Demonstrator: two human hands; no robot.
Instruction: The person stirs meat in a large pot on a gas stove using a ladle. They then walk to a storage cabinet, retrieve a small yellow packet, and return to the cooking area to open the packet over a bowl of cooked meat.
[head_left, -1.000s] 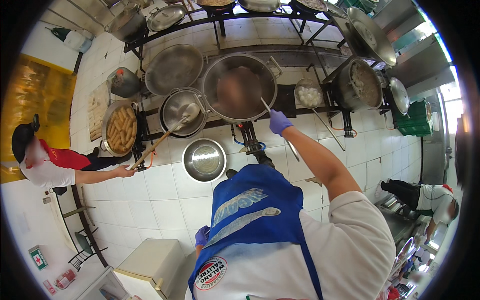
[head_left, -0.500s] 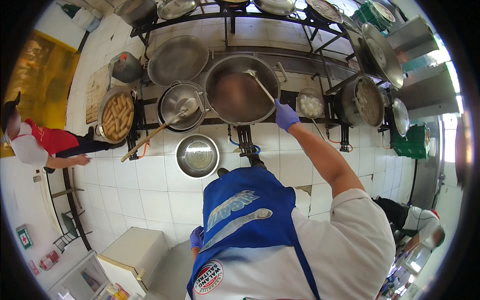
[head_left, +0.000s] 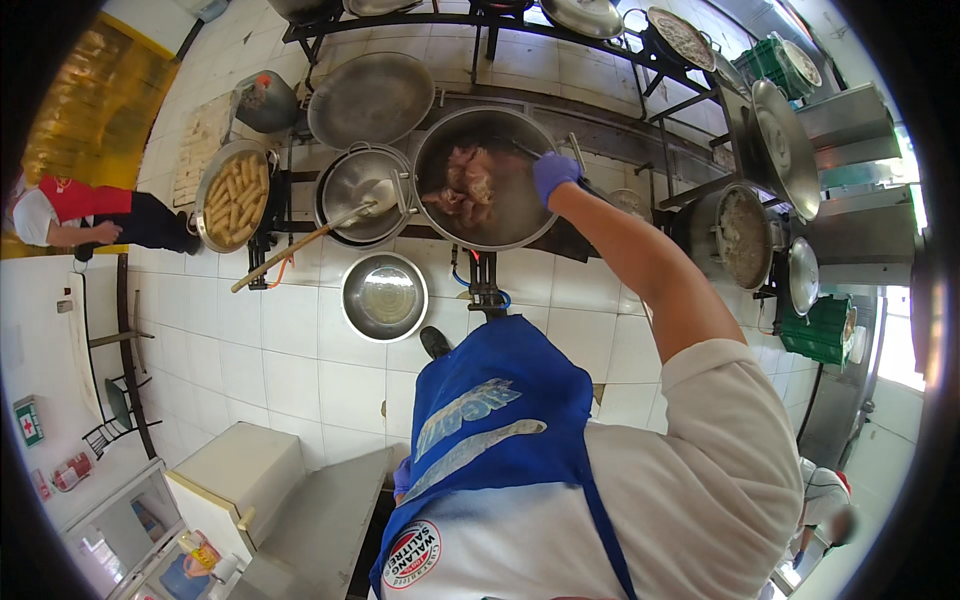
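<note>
In front of me a large metal pot [head_left: 430, 222] holds cloudy, steaming liquid. A heap of pinkish meat pieces [head_left: 470, 180] shows in its left half. My right hand [head_left: 556, 178], in a purple glove, is closed on the handle of a long-handled turner [head_left: 528, 150] at the pot's right rim. The turner's head is down in the liquid, out of sight. Low beside my blue apron, my left hand [head_left: 402, 478], also gloved purple, is mostly hidden, and its fingers do not show clearly.
Left of the pot, a strainer bowl [head_left: 345, 190] carries a wooden-handled ladle [head_left: 310, 240]. Further left is a pan of rolls [head_left: 238, 200]; a person in a red apron [head_left: 90, 212] stands there. A metal basin [head_left: 385, 297] is on the floor. Another pot [head_left: 705, 240] stands right.
My right hand has moved slightly left and toward the pot, and the turner's head has gone into the liquid. Meat pieces now show at the surface.
</note>
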